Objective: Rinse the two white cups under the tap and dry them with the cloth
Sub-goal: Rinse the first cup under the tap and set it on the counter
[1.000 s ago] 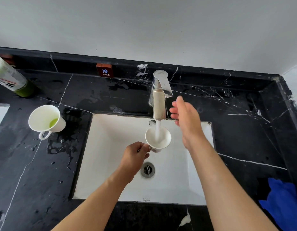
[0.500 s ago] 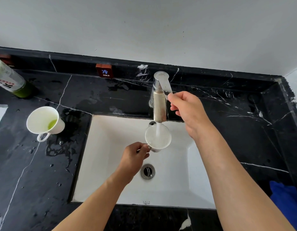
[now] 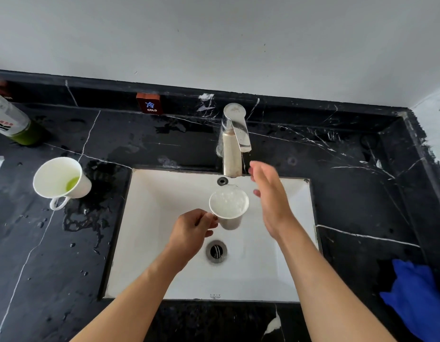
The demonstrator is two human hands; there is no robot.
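My left hand (image 3: pixel 192 230) grips the handle of a white cup (image 3: pixel 229 206) held upright over the white sink (image 3: pixel 164 255), just below the tap (image 3: pixel 233 141). The cup is full of bubbly water and no stream falls from the spout. My right hand (image 3: pixel 269 193) hovers beside the cup on its right, fingers spread, holding nothing, a little below the tap's lever. A second white cup (image 3: pixel 60 178) stands on the black counter at the left with green liquid inside. A blue cloth (image 3: pixel 416 302) lies at the counter's right front.
The black marble counter (image 3: pixel 362 206) is wet left of the sink, with a puddle and drops. A green bottle (image 3: pixel 14 122) lies at the far left. A red "COLD" tag (image 3: pixel 150 104) sits on the back ledge. The drain (image 3: pixel 216 251) is open.
My right hand has let go of the tap lever and dropped down beside the cup. The water stream has stopped. The cup has filled up.
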